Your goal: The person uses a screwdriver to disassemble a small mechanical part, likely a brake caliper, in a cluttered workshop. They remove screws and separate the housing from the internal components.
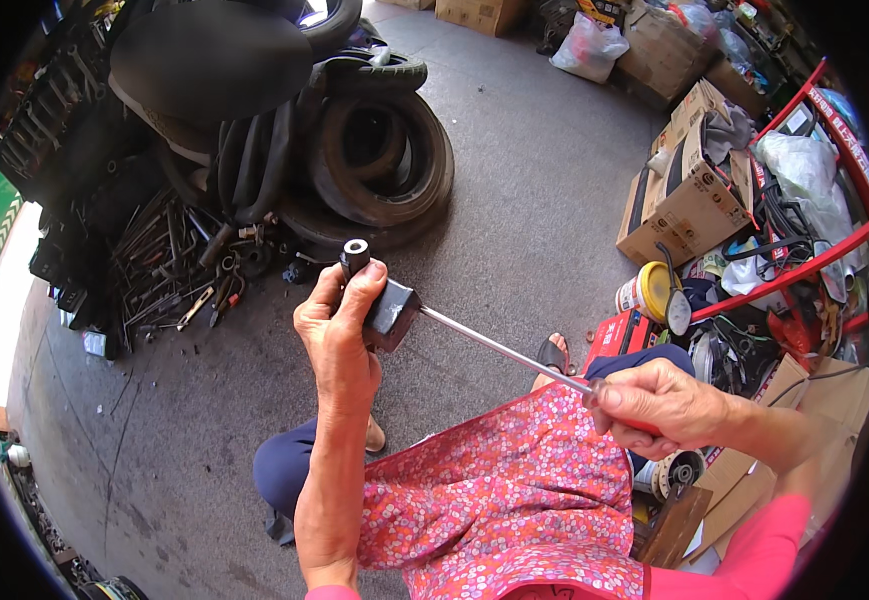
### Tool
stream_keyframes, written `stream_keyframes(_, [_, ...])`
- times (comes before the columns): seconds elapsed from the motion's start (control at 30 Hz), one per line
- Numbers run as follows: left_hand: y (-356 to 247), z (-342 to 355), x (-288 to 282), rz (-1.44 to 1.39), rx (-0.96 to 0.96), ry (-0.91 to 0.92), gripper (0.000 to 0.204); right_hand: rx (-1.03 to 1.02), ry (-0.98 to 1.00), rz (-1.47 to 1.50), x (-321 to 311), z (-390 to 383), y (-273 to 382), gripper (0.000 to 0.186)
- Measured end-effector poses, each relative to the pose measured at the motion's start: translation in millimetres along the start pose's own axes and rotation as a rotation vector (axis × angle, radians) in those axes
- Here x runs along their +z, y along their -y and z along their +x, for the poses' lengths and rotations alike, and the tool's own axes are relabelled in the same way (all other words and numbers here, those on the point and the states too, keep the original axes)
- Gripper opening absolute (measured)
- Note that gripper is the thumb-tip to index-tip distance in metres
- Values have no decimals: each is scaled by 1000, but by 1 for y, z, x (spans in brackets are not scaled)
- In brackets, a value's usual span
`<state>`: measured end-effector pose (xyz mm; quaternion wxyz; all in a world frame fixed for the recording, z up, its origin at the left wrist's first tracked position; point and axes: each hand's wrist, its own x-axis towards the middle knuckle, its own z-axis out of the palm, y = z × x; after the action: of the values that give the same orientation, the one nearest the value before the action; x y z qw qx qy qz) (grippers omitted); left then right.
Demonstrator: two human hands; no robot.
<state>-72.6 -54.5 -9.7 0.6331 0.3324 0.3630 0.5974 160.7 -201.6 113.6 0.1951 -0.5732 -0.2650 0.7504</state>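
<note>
My left hand (338,335) is closed around a black block-shaped part (392,314) with a round, hollow-ended stub pointing up past my thumb. Wrapped in my right hand (676,404) is the red handle of a screwdriver (504,350). Its long metal shaft runs across to the left and meets the right side of the black part. Whether the tip sits in a screw or only touches the surface I cannot tell. Both hands are held above my lap, over a red floral apron (494,480).
Worn tyres (434,160) are stacked at the far left, beside a heap of loose hand tools (169,260) on the grey floor. To the right stand a cardboard box (689,205), a yellow-lidded bucket (644,293) and a red metal frame (789,275) among clutter.
</note>
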Motion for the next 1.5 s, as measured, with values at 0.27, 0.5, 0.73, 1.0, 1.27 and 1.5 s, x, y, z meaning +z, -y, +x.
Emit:
stream_keyframes(0.27, [9, -4, 4, 56, -58, 7, 13, 104, 47, -115, 6, 2, 4, 31])
stream_keyframes(0.5, [16, -5, -1, 110, -131, -11, 12, -130, -75, -604, -2, 16, -5, 40])
stream_keyframes(0.73, [30, -2, -3, 72, -191, -97, 13, -572, -656, -1808, -10, 29, -6, 27])
stream_keyframes(1.0, [24, 3, 0, -50, -118, -181, 13, -469, -290, -781, -30, 22, 56, 51])
stream_keyframes(1.27, [30, -1, 3, -11, -172, -120, 12, -794, -627, -1843, -29, 19, 22, 29])
stream_keyframes(1.5, [31, 1, 8, -70, -198, -147, 11, -940, -633, -1546, -21, 11, 32, 29])
